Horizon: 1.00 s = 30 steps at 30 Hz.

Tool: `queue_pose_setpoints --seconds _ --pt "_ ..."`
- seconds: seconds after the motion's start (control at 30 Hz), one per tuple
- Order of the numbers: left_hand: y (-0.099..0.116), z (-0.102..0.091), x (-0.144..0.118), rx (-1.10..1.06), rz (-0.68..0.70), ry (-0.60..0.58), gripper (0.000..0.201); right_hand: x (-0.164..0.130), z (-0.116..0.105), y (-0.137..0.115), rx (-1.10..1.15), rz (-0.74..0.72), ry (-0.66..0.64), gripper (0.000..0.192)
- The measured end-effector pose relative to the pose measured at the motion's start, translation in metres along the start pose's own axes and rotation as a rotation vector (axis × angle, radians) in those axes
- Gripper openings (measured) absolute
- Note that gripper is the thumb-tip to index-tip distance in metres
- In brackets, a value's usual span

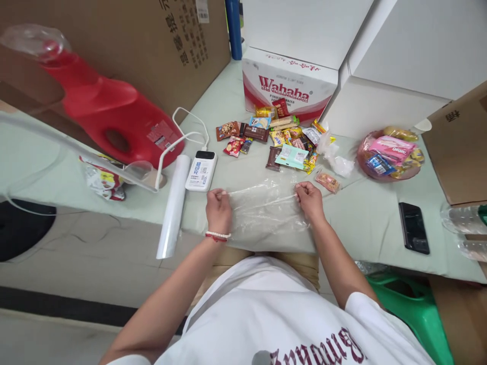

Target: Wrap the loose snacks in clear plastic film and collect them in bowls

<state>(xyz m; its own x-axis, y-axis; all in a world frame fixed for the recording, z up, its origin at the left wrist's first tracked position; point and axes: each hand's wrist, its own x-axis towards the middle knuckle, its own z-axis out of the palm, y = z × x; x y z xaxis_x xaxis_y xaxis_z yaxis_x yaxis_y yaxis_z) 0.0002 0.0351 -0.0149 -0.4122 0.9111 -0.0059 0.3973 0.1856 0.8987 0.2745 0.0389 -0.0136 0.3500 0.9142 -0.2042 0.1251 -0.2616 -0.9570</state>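
A clear plastic bag (266, 210) is stretched flat over the near edge of the table, between my two hands. Its left side is pinched in my left hand (218, 210), which wears a beaded bracelet at the wrist. My right hand (310, 200) pinches the opposite side with closed fingers. Just beyond the bag lies a pile of wrapped snacks (291, 156), with a small pink packet (327, 181) by my right hand. A crumpled clear plastic piece (338, 156) rests at the pile's right. Left of my left hand is a roll of clear film (174, 208).
A white power bank (201, 171) with a cable sits beside the roll. A large red bottle (110, 111) stands at left, a Wahaha box (289, 86) at the back. Right are a bowl of snacks (363, 170), a phone (414, 228) and plastic bottles (462, 220).
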Motion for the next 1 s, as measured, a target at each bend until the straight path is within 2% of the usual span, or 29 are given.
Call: queue_pose_setpoints --seconds 0.07,0.1,0.13,0.17,0.23,0.27,0.33,0.4,0.47,0.53,0.57,0.63,0.67,0.7,0.73,0.8,0.83,0.9,0.93,1.0 --pt "0.002 -0.001 -0.004 0.187 0.208 0.14 0.044 0.004 0.001 0.001 -0.101 -0.032 -0.002 0.033" --pt "0.005 -0.002 -0.008 0.264 0.345 0.155 0.044 0.006 0.002 0.001 -0.138 -0.053 -0.01 0.032" --pt "0.01 -0.001 -0.011 0.33 0.491 0.105 0.042 0.008 0.003 0.0 -0.167 -0.068 -0.022 0.031" --pt "0.014 -0.001 -0.014 0.389 0.629 -0.005 0.038 0.01 0.003 -0.001 -0.188 -0.075 -0.033 0.031" --pt "0.021 0.002 -0.015 0.496 0.81 -0.301 0.037 0.014 -0.002 -0.002 -0.215 -0.081 -0.054 0.032" --pt "0.022 0.003 -0.013 0.553 0.834 -0.415 0.039 0.016 -0.008 -0.002 -0.23 -0.086 -0.061 0.034" --pt "0.018 0.004 -0.006 0.664 0.777 -0.512 0.047 0.021 -0.028 0.001 -0.291 -0.096 -0.048 0.037" --pt "0.008 0.002 0.0 0.737 0.709 -0.527 0.053 0.024 -0.056 0.002 -0.439 -0.089 -0.021 0.038" --pt "-0.004 -0.002 0.001 0.76 0.704 -0.556 0.055 0.026 -0.083 -0.004 -0.667 -0.067 -0.019 0.038" --pt "-0.012 -0.008 -0.004 0.752 0.71 -0.55 0.057 0.027 -0.098 -0.022 -0.904 -0.083 0.024 0.038" --pt "-0.013 -0.011 -0.008 0.74 0.702 -0.513 0.058 0.029 -0.097 -0.036 -0.997 -0.13 0.08 0.039" --pt "-0.008 -0.014 -0.016 0.7 0.69 -0.388 0.06 0.04 -0.08 -0.067 -1.124 -0.314 0.188 0.041" --pt "-0.001 -0.014 -0.019 0.668 0.704 -0.325 0.058 0.048 -0.064 -0.082 -1.162 -0.444 0.18 0.041" --pt "0.007 -0.013 -0.021 0.628 0.741 -0.29 0.056 0.059 -0.044 -0.096 -1.197 -0.575 0.09 0.039" --pt "0.017 -0.009 -0.021 0.585 0.8 -0.299 0.053 0.071 -0.022 -0.107 -1.237 -0.687 -0.056 0.037" --pt "0.035 0.004 -0.017 0.508 0.941 -0.432 0.048 0.097 0.02 -0.122 -1.312 -0.824 -0.39 0.035" --pt "0.041 0.013 -0.014 0.49 0.995 -0.534 0.046 0.109 0.038 -0.126 -1.354 -0.83 -0.536 0.036" --pt "0.045 0.028 -0.007 0.528 1.008 -0.674 0.046 0.128 0.063 -0.128 -1.445 -0.787 -0.763 0.041" --pt "0.043 0.033 -0.004 0.57 0.988 -0.717 0.047 0.134 0.07 -0.127 -1.495 -0.749 -0.827 0.044" --pt "0.029 0.034 -0.003 0.651 0.912 -0.731 0.05 0.143 0.072 -0.125 -1.586 -0.691 -0.854 0.047"
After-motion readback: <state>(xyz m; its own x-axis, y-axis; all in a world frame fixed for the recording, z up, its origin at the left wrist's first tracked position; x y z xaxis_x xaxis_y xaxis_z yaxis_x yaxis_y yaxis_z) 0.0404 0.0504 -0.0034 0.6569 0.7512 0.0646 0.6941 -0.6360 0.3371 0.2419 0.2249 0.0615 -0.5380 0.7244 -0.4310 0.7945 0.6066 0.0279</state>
